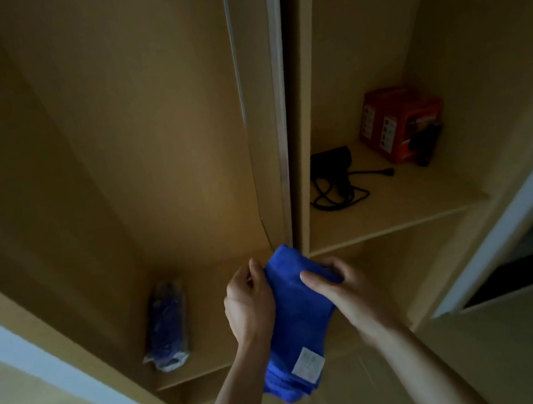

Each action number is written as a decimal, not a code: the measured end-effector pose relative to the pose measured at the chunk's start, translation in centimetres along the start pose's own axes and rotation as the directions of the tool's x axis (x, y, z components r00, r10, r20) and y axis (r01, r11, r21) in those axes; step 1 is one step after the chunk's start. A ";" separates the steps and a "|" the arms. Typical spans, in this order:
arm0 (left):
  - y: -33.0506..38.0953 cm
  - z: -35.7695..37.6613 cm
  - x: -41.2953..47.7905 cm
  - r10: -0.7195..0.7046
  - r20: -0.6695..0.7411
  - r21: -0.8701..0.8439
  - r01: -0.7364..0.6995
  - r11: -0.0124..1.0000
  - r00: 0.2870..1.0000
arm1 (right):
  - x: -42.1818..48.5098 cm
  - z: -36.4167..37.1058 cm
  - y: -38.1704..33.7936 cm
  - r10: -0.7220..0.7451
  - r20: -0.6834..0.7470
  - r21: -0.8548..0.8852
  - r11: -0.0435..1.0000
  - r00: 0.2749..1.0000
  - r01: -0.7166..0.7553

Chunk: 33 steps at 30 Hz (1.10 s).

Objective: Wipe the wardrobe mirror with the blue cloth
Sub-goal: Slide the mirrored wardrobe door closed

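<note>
1. Your left hand (250,303) grips the cloth (295,317) at its left edge, fingers curled round it.
2. Your right hand (342,288) pinches the right edge, thumb on the front.
3. The cloth hangs folded between your hands, in front of the open wardrobe (143,116).
4. A dryer (335,168) and a red box (401,121) sit on the right shelf (411,195); a packet (165,322) lies lower left.
</note>
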<state>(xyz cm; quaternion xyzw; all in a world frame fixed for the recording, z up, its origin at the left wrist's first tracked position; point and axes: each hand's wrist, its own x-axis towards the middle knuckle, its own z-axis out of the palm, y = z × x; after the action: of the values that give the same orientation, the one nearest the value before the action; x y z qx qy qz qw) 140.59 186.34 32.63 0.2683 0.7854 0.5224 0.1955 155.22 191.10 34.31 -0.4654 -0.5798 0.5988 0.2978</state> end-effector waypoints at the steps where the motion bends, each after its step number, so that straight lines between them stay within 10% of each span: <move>1: -0.5 0.1 -0.6 -0.010 0.023 0.004 0.010 1.000 1.000 | -0.5 0.0 0.7 0.034 -0.020 0.028 0.999 0.999 -0.033; 9: -4.1 2.3 -4.4 -0.047 0.487 -0.030 0.070 0.997 0.872 | -4.0 -1.6 4.3 0.210 -0.185 0.333 0.933 0.960 -0.139; 13: -3.9 3.3 -5.7 -0.069 0.465 -0.102 0.131 0.986 0.883 | -5.8 -2.9 5.5 0.147 -0.024 0.553 0.826 0.989 -0.110; 19: -3.0 4.6 -7.8 -0.108 0.475 -0.126 0.189 0.974 0.873 | -7.1 -4.2 6.0 0.236 -0.062 0.430 0.883 0.970 -0.187; 29: -1.4 4.6 -9.8 -0.136 0.920 -0.198 0.733 0.651 0.369 | -7.5 -8.7 4.8 0.201 0.103 0.589 0.777 0.974 -0.223; 33: -1.7 4.6 -9.9 -0.143 0.910 -0.234 0.768 0.596 0.389 | -7.2 -9.7 3.7 0.194 0.081 0.562 0.801 0.978 -0.206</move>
<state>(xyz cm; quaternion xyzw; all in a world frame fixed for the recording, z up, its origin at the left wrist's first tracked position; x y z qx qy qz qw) 150.64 182.95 29.60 0.1475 0.4128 0.4788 0.7606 167.48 188.20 33.28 -0.4084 -0.3261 0.7765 0.3520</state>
